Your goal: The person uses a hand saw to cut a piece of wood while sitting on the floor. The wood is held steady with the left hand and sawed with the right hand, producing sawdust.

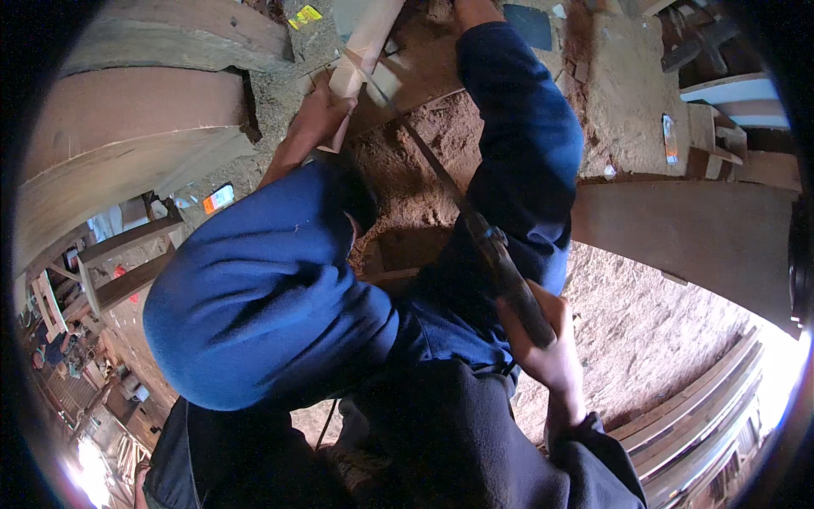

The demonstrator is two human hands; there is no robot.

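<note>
A: Nearest?
B: Right hand [549, 343], wrapped around dark handle [515, 290] of long tool [437, 172]; shaft slanting forward and left.
A: Next?
B: Left hand [315, 120], just past blue-trousered left leg [263, 288], clasping near end of pale wooden piece [368, 38]. Tool's far end across it; contact unclear.
A: Farthest?
B: Yellow packet [304, 16], left of wooden piece.
</note>
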